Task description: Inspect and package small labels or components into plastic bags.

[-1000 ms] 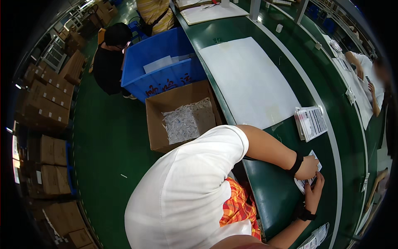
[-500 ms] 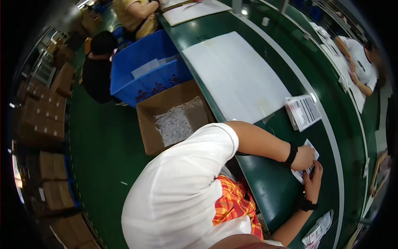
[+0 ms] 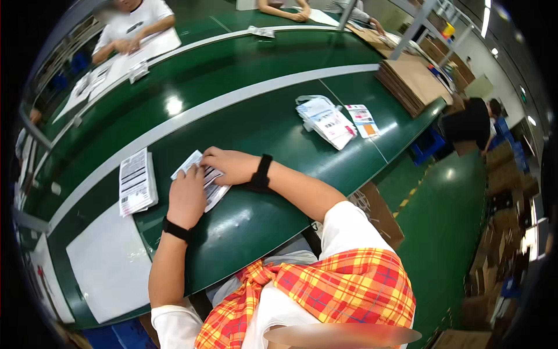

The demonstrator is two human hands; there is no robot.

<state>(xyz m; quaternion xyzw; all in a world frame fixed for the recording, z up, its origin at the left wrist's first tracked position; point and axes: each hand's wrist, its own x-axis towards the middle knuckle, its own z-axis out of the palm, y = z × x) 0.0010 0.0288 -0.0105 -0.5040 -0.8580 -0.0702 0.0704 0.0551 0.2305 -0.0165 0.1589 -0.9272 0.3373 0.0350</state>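
A flat printed packet (image 3: 216, 198), white with dark print, lies at a slant on the green table under both my hands. My left hand (image 3: 187, 196) is on its left side, fingers bent and closed on it. From the right, my right hand (image 3: 228, 166) reaches across its upper part, fingers curled against the packet and almost touching the left fingertips. Much of the packet is hidden by the hands. To the left of my left hand stands a neat stack of similar printed packets (image 3: 136, 183). Black bands circle both my wrists.
A white board (image 3: 110, 264) lies at the left. Farther right are a looser pile of packets (image 3: 328, 122) and one packet with an orange patch (image 3: 364, 121). Flattened cardboard (image 3: 415, 81) is stacked at the table's far right. People sit across the table (image 3: 285, 157).
My view has swung round to the right, so the table now runs across the picture and the right-hand pile shows fully. Both hands stay on the packet.
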